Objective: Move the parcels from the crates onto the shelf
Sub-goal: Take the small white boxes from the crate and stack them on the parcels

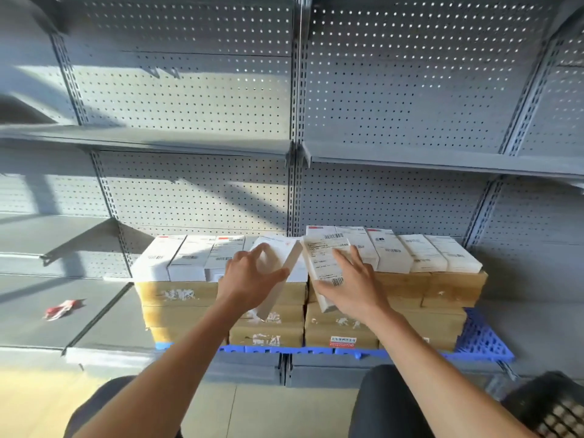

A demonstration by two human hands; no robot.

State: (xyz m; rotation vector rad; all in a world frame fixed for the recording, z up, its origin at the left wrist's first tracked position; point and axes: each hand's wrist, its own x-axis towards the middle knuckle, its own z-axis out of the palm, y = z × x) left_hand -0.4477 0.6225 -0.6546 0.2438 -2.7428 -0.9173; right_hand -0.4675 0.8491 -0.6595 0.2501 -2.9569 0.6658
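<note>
1. The left hand (252, 276) grips a tilted white parcel (278, 286) above the brown boxes (341, 330).
2. The right hand (354, 286) lies with fingers spread on a labelled parcel (322, 267), thumb under its near edge, atop those boxes.
3. More white parcels (426, 256) stand in a row on the boxes, on the shelf (104, 314).
4. A dark crate (550, 406) sits right of the boxes.

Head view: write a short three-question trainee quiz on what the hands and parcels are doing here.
1. True or false: each hand holds a white parcel.
2. The white parcels lie on top of: A) brown boxes B) the floor C) the upper shelf
3. What colour is the pallet under the boxes?

Key: 1 true: left hand grips a tilted parcel, right hand another. 2 A, brown boxes. 3 blue pallet.
</note>
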